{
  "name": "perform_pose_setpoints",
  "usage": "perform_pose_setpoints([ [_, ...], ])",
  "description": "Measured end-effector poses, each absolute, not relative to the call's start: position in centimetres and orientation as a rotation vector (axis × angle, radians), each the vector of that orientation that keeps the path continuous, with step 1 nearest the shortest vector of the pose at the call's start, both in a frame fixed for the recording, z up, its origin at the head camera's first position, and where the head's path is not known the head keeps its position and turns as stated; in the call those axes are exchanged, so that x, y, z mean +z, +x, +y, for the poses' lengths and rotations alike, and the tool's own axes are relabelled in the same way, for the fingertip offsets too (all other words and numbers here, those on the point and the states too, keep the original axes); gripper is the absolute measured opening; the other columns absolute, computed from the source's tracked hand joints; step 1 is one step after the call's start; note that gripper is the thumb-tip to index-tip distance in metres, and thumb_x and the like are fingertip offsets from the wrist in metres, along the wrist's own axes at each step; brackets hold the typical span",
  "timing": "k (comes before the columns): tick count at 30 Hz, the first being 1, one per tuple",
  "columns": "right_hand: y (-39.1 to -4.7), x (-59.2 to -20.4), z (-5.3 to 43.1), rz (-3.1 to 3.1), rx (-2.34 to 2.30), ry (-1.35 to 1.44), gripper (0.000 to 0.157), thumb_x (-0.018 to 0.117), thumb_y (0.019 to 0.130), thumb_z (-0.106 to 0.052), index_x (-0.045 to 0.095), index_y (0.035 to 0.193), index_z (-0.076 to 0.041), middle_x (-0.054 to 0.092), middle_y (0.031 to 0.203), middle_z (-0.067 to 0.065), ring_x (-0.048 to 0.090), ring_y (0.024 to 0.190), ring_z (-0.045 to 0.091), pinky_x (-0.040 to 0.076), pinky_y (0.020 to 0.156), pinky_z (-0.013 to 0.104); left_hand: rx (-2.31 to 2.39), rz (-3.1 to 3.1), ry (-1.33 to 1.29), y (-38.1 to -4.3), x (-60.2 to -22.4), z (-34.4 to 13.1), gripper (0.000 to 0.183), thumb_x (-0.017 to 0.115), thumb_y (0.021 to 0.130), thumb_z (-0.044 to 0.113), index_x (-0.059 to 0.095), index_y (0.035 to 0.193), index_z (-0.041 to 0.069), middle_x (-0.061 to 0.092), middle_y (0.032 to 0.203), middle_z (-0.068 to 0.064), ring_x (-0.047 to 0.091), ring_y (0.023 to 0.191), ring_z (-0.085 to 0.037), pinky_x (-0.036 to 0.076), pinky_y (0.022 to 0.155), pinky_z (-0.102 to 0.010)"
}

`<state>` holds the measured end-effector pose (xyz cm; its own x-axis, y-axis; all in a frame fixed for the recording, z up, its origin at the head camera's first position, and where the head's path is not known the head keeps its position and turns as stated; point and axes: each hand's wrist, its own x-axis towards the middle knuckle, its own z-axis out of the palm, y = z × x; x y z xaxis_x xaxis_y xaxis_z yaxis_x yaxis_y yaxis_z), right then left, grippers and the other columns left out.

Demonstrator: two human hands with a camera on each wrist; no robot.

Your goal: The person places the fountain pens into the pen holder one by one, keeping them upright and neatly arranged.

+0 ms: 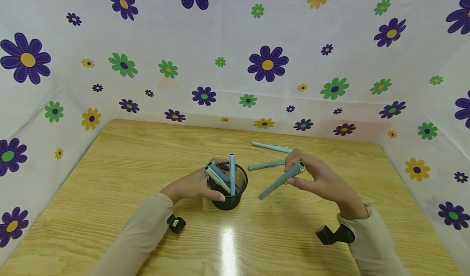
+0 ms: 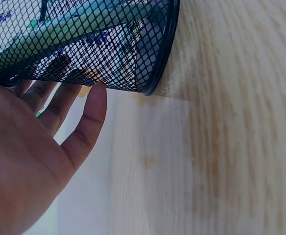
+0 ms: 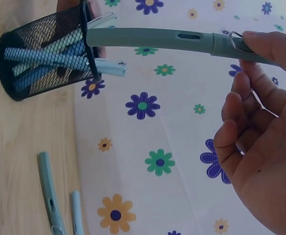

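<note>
A black mesh pen cup (image 1: 227, 203) stands upright on the table, holding a pale green pen (image 1: 217, 179), a blue pen (image 1: 219, 172) and a light blue pen (image 1: 232, 174). My left hand (image 1: 194, 185) grips the cup from its left side, thumb along the front and fingers round the back. Between thumb and fingertips, my right hand (image 1: 317, 178) pinches a grey-green pen (image 1: 280, 181) by its clip end. That pen slants down to the left, its lower tip in the air right of the cup. In the right wrist view the pen (image 3: 153, 39) overlaps the cup's rim.
Behind the right hand, another grey-green pen (image 1: 266, 165) and a light blue pen (image 1: 271, 147) lie on the wooden table (image 1: 147, 235). A white cloth with printed flowers (image 1: 220, 31) hangs at the back and both sides. Each wrist wears a small black camera.
</note>
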<state>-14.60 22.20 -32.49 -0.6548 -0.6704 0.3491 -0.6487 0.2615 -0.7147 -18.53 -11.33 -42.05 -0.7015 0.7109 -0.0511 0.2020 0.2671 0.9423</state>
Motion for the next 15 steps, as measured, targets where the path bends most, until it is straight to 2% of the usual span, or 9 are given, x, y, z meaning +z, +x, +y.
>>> perform_pose_setpoints([
  [10,-15.5,-31.6,18.8,2.453,-1.401,-1.297,0.026,0.066,0.085,0.006,0.058,0.101,-0.012,0.056,0.098,0.000,0.050,0.096,0.012,0.041,0.091,0.029,1.443,2.059,0.824,-18.6,-42.0,-11.4,0.095,0.082,0.076,0.030,0.022,0.149,0.022,0.042,0.149,-0.007,0.041,0.136,-0.026,0.025,0.114,-0.054],
  [15,-15.9,-31.9,17.3,2.462,-1.382,-1.285,0.022,0.067,0.086,0.001,0.059,0.101,-0.014,0.058,0.099,-0.002,0.051,0.095,0.012,0.043,0.088,0.034,1.441,2.060,0.827,-18.5,-42.1,-11.4,0.095,0.081,0.076,0.030,0.022,0.149,0.022,0.041,0.149,-0.008,0.039,0.137,-0.026,0.025,0.114,-0.054],
])
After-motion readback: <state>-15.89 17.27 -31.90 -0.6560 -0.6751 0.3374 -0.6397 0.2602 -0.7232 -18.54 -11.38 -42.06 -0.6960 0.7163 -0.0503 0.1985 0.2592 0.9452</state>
